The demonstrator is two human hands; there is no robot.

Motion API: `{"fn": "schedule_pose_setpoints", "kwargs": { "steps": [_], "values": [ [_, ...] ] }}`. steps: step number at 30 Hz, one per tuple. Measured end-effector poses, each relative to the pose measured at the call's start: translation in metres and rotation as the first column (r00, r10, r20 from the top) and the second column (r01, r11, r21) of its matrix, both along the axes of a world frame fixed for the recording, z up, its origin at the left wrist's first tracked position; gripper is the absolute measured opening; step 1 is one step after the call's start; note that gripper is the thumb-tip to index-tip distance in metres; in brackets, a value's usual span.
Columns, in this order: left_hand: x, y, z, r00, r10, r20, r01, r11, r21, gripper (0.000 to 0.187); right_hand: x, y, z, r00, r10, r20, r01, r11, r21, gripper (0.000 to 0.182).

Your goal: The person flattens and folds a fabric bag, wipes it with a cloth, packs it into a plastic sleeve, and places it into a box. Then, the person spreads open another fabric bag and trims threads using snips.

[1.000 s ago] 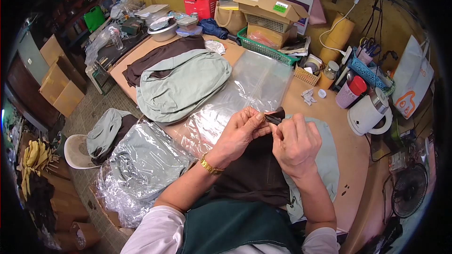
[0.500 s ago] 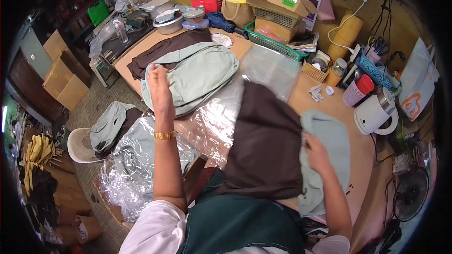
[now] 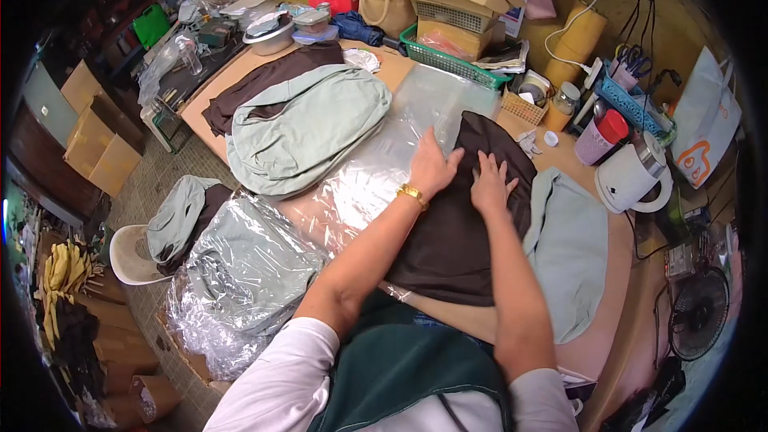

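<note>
A dark brown cloth piece lies spread on the table in front of me. My right hand rests flat on its upper part, fingers spread. At the cloth's upper left edge is my left hand, fingers apart, with a gold bracelet on the wrist. Partly beneath the brown cloth, on its right, lies a pale green cloth piece. Clear plastic sheets lie to the left of and behind the brown cloth. Farther left, a pale green cover lies over brown fabric.
Plastic-wrapped green fabric sits low at left, beside a white chair with cloth on it. A white kettle, pink cup and green basket line the table's back and right. A black fan is at far right.
My left hand has come down and right to the brown cloth. My right hand has moved from the green cloth onto the brown one, which now lies flatter and farther up the table.
</note>
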State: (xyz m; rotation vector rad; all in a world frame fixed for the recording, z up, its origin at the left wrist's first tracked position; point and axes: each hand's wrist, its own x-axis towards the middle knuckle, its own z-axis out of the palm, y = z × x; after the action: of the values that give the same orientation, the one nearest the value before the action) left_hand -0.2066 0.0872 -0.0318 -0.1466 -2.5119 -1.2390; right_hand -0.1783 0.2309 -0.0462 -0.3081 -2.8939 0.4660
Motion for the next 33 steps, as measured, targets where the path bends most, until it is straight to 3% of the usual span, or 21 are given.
{"fn": "schedule_pose_setpoints", "kwargs": {
  "steps": [1,3,5,7,9,11,14,16,18,20,22,24,25,26,27,28,30,31,33],
  "values": [
    [0.006,-0.002,0.003,1.0,-0.006,0.002,0.006,1.0,-0.006,0.077,0.002,0.0,-0.003,1.0,-0.006,0.002,0.006,1.0,-0.006,0.049],
    [0.019,-0.018,0.011,0.942,-0.207,0.265,0.238,0.967,-0.09,0.061,0.003,0.005,-0.007,0.997,0.042,-0.065,-0.045,0.998,-0.045,0.051],
    [0.035,-0.047,0.029,0.771,-0.351,0.531,0.483,0.866,-0.129,0.048,0.006,0.012,-0.007,0.996,0.067,-0.064,-0.07,0.996,-0.047,0.053],
    [0.057,-0.081,0.024,0.686,-0.502,0.526,0.581,0.813,0.019,0.04,0.005,0.016,-0.006,0.993,0.1,-0.067,-0.103,0.994,-0.045,0.054],
    [0.083,-0.12,0.028,0.751,-0.532,0.391,0.558,0.828,0.056,0.031,0.005,0.015,-0.006,0.992,0.101,-0.077,-0.104,0.994,-0.039,0.055],
    [0.1,-0.158,0.041,0.803,-0.397,0.444,0.418,0.907,0.055,0.029,0.006,0.015,-0.005,0.992,0.104,-0.076,-0.106,0.994,-0.032,0.053],
    [0.108,-0.19,0.039,0.805,-0.335,0.489,0.198,0.93,0.311,0.038,-0.001,0.02,-0.013,0.99,0.129,-0.062,-0.131,0.991,-0.029,0.048],
    [0.119,-0.165,0.054,0.805,-0.365,0.468,0.18,0.902,0.393,0.038,-0.006,0.02,0.002,0.988,0.15,-0.046,-0.151,0.988,-0.03,0.045],
    [0.12,-0.134,0.048,0.74,-0.443,0.506,0.212,0.867,0.451,0.043,0.002,0.023,0.04,0.986,0.122,0.117,-0.099,0.978,-0.183,0.041],
    [0.126,-0.096,0.039,0.801,-0.44,0.406,0.304,0.883,0.357,0.05,0.032,0.008,0.073,0.97,0.176,-0.166,-0.209,0.956,-0.206,0.029],
    [0.126,-0.071,0.022,0.875,-0.389,0.287,0.384,0.92,0.075,0.062,0.065,-0.022,0.093,0.956,0.142,-0.257,-0.221,0.924,-0.313,0.02],
    [0.132,-0.05,0.027,0.884,-0.375,0.279,0.382,0.924,0.032,0.063,0.08,-0.034,0.075,0.933,0.281,-0.226,-0.345,0.877,-0.335,0.022],
    [0.135,-0.046,0.036,0.845,-0.344,0.41,0.397,0.917,-0.048,0.059,0.08,-0.034,0.062,0.881,0.392,-0.264,-0.468,0.798,-0.378,0.024],
    [0.137,-0.045,0.04,0.797,-0.292,0.529,0.417,0.899,-0.132,0.054,0.082,-0.029,0.053,0.857,0.477,-0.193,-0.513,0.763,-0.393,0.024],
    [0.135,-0.053,0.004,0.847,-0.409,0.341,0.447,0.894,-0.037,0.036,0.082,-0.025,0.039,0.841,0.523,-0.143,-0.534,0.753,-0.384,0.022],
    [0.138,-0.058,0.003,0.838,-0.427,0.341,0.466,0.884,-0.038,0.036,0.08,-0.021,0.025,0.816,0.571,-0.092,-0.558,0.737,-0.381,0.019],
    [0.142,-0.069,0.008,0.731,-0.51,0.452,0.464,0.858,0.219,0.032,0.079,-0.013,0.013,0.837,0.524,-0.159,-0.543,0.755,-0.368,0.016],
    [0.145,-0.075,0.019,0.732,-0.501,0.462,0.457,0.863,0.213,0.032,0.077,-0.014,0.007,0.838,0.497,-0.226,-0.546,0.76,-0.354,0.013],
    [0.156,-0.092,0.047,0.62,-0.463,0.633,0.451,0.871,0.195,0.035,0.07,-0.011,0.003,0.881,0.282,-0.381,-0.437,0.795,-0.421,0.013]
  ]
}}
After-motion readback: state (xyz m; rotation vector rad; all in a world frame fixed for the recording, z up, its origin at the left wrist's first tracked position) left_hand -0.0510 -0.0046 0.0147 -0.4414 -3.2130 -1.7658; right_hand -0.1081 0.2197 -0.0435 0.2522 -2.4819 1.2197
